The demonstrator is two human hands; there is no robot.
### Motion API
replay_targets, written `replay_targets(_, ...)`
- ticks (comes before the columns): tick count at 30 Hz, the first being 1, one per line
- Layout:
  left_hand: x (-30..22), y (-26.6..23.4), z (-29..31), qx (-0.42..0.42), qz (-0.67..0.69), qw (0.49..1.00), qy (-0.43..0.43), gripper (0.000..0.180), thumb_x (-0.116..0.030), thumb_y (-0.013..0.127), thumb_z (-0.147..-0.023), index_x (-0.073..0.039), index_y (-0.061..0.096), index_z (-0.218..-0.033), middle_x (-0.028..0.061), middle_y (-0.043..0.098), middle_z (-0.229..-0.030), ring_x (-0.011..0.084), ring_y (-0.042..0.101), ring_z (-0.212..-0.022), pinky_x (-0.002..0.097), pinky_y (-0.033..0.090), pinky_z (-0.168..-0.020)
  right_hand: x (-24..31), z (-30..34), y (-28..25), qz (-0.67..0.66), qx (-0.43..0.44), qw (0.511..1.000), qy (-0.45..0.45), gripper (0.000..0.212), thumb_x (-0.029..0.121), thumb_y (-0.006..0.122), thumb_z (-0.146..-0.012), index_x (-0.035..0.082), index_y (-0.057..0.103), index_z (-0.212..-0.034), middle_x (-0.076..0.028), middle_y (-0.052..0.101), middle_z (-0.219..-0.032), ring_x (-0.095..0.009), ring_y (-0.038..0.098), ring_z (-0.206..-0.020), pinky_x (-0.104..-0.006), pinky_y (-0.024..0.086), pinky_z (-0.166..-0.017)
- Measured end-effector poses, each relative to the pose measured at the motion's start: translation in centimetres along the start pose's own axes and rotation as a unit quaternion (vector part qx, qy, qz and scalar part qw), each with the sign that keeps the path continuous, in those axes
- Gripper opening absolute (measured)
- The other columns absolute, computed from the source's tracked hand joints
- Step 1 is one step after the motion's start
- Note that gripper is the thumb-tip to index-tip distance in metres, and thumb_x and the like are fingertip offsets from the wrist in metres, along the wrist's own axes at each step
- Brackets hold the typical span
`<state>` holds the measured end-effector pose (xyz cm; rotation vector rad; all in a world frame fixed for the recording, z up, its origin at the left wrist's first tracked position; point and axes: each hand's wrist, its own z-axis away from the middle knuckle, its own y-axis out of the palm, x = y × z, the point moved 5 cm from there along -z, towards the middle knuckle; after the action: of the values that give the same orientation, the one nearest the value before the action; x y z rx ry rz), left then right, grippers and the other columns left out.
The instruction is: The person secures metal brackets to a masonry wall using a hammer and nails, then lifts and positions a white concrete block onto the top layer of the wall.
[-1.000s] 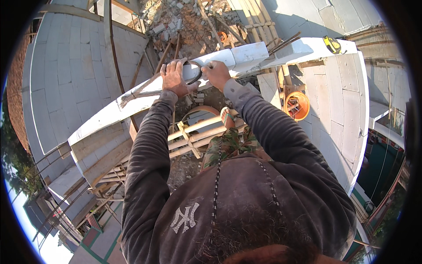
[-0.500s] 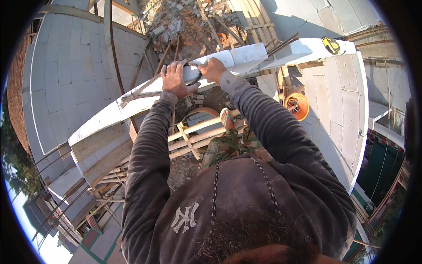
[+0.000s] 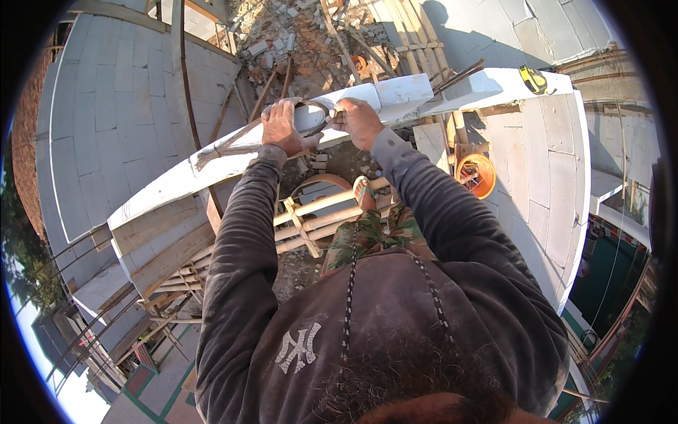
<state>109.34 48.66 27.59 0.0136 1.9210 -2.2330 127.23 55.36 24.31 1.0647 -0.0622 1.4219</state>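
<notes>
A bundle of thin dark wire lies along the top of a white block wall, its far end bent into a loop between my hands. My left hand is wrapped over the bundle and presses it to the wall top, thumb out on the near side. At the loop's right side, my right hand is closed with curled fingers on the wire. Its fingertips are partly hidden. A loose white block sits on the wall just right of that hand.
Farther right on the wall lies a yellow-black tape measure, near several thin dark rods. An orange bucket with things inside stands beyond my right forearm. Bamboo poles cross below me, and rubble covers the ground ahead.
My right hand has shifted right and turned, its fingers curling at the wire loop. My left hand stays in nearly the same place on the bundle.
</notes>
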Motion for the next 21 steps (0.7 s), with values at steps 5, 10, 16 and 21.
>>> replay_targets(5,0.2,0.8,0.1,-0.006,-0.012,1.0,0.014,0.112,-0.071,0.077,-0.068,-0.001,0.039,-0.146,0.0215,0.04,-0.151,0.0334,0.036,-0.143,0.055,0.022,-0.12,1.1,1.6,-0.4,0.04,0.017,0.999,0.023,0.016,0.021,0.061,-0.094,0.005,0.064,-0.09,-0.005,0.065,-0.086,-0.015,0.062,-0.076,-0.0301,0.055,-0.072)
replay_targets(10,0.0,0.6,0.3,-0.022,-0.011,0.999,0.034,0.107,-0.07,0.076,-0.071,-0.004,0.04,-0.147,0.0196,0.043,-0.146,0.0346,0.039,-0.139,0.0566,0.025,-0.117,6.1,5.1,-1.1,0.146,0.009,0.989,0.034,0.012,0.017,0.065,-0.093,0.005,0.065,-0.092,-0.004,0.063,-0.087,-0.014,0.062,-0.077,-0.0305,0.057,-0.07)
replay_targets(16,-0.3,0.3,0.4,-0.05,-0.005,0.997,0.06,0.102,-0.063,0.079,-0.073,-0.005,0.039,-0.146,0.0178,0.045,-0.141,0.0348,0.041,-0.136,0.0546,0.024,-0.116,14.4,13.2,-4.5,0.254,-0.011,0.967,-0.007,0.012,0.015,0.064,-0.097,0.005,0.064,-0.102,-0.004,0.064,-0.094,-0.015,0.064,-0.087,-0.0324,0.055,-0.079)
replay_targets(21,-0.8,0.4,0.2,-0.078,0.004,0.994,0.082,0.097,-0.058,0.081,-0.071,-0.005,0.041,-0.143,0.0172,0.047,-0.137,0.036,0.043,-0.132,0.0548,0.027,-0.114,17.7,21.7,-5.2,0.238,-0.021,0.967,-0.093,0.009,0.011,0.062,-0.098,0.003,0.063,-0.102,-0.004,0.065,-0.092,-0.012,0.064,-0.085,-0.0277,0.054,-0.08)
